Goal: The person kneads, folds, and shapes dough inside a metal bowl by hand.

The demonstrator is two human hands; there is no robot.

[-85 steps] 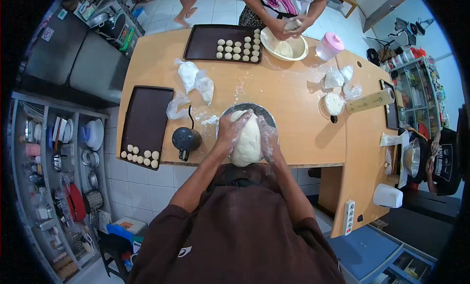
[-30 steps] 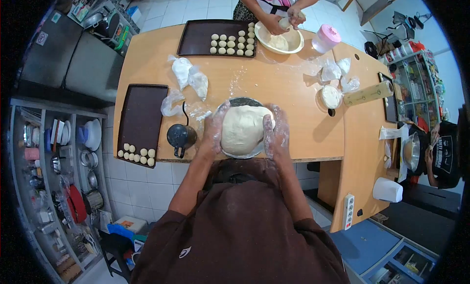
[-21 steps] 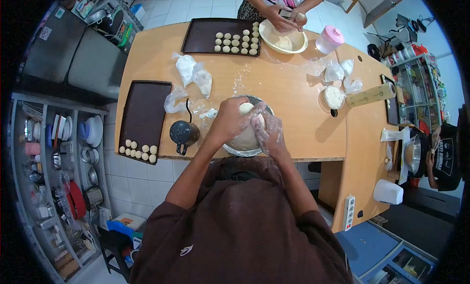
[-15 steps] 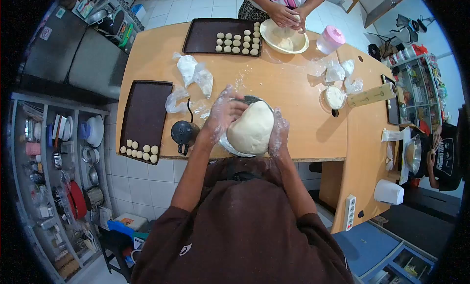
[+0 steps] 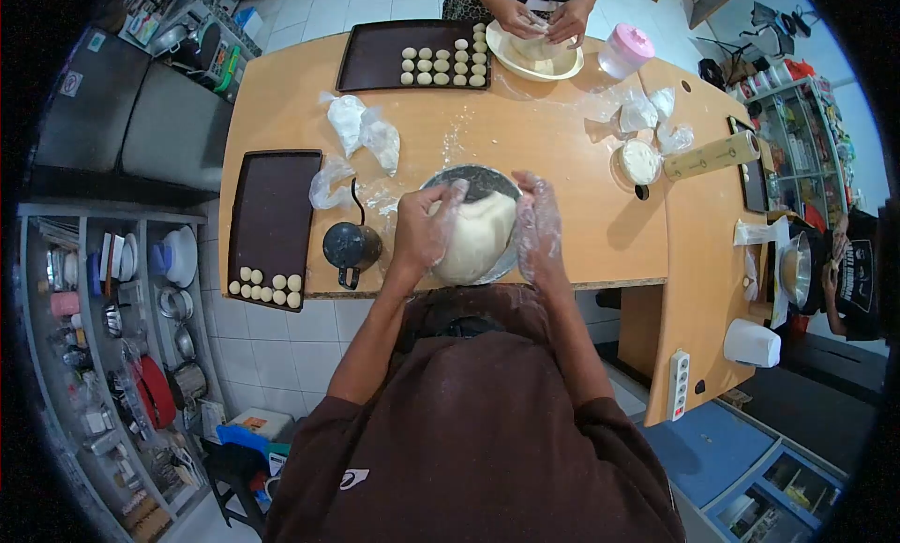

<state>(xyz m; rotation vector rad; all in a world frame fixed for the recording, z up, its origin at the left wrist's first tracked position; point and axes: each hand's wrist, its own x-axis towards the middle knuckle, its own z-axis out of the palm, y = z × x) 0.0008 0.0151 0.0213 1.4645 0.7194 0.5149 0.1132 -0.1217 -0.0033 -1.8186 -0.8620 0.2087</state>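
Note:
A large smooth lump of pale dough [image 5: 472,238] sits in a round metal bowl [image 5: 476,175] at the table's front edge. My left hand [image 5: 427,229], dusted with flour, curls against the dough's left side. On the opposite side my right hand [image 5: 541,226], also floury, is cupped against the dough and the bowl's rim, its fingertips curved inward. The bowl's dark, flour-specked inside shows beyond the dough. Left of my left hand stands a black jug-like appliance [image 5: 352,249] with a cord.
Dark baking trays [image 5: 272,196] [image 5: 394,60] hold several small dough balls. Flour bags [image 5: 366,129] lie behind the appliance. Across the table, another person's hands [image 5: 544,23] work over a cream bowl [image 5: 534,63]. To the right are a white tub [image 5: 640,163] and a wrap roll [image 5: 712,156].
The dough has dropped lower into the bowl, showing more of its inside. My left hand's spread fingers have curled in toward the dough. The view has shifted slightly.

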